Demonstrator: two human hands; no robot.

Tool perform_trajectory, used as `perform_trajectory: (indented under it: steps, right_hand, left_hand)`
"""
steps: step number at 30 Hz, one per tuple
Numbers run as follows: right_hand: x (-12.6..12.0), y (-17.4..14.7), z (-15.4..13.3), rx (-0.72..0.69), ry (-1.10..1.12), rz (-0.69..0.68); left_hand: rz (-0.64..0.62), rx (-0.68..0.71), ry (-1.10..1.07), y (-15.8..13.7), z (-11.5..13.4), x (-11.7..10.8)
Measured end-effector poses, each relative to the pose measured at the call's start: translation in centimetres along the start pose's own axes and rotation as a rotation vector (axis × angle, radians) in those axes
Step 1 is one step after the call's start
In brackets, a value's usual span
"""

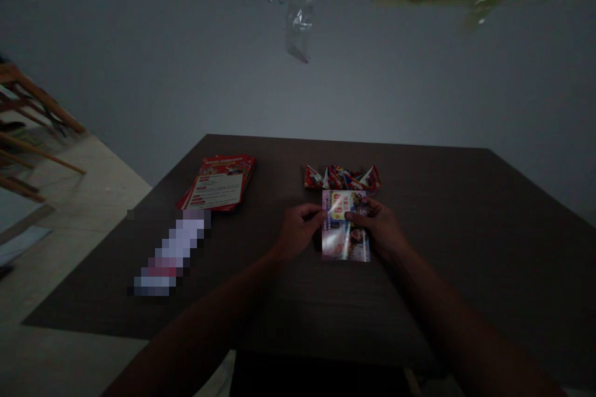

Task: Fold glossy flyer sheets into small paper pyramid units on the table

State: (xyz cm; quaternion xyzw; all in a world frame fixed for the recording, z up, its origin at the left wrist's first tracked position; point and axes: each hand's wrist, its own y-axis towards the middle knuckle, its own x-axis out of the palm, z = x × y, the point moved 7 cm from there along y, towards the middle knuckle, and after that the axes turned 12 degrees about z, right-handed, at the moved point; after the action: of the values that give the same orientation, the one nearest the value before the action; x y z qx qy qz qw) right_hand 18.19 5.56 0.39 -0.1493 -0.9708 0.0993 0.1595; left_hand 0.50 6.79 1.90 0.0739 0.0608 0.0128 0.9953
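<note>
Between my two hands is a glossy printed leaflet (345,240), pink and purple with a yellow patch and large red characters. My left hand (300,226) pinches its left edge between thumb and fingers. On the other side my right hand (379,223) grips the right edge, the thumb lying on the printed face and the fingers mostly behind. Just beyond the leaflet lies a row of small red, white and blue shiny packets (342,178), their lower part partly covered by it.
Dark wooden table (447,211) against a grey wall (153,74) with tape pieces. At the left lies a stack of red printed sheets (218,183); nearer is a pixel-blurred pale object (174,254). Wooden furniture (41,99) stands on the floor at far left.
</note>
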Motion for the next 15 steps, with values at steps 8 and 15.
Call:
perform_trajectory:
  steps: [8, 15]
  right_hand:
    - [0.09, -0.15, -0.02, -0.002, -0.006, -0.018]
    - [0.09, -0.18, -0.11, -0.022, -0.008, -0.019]
  left_hand:
    - [0.006, -0.010, -0.008, 0.02, 0.11, -0.03]
    - [0.007, -0.014, -0.013, -0.05, 0.04, 0.03]
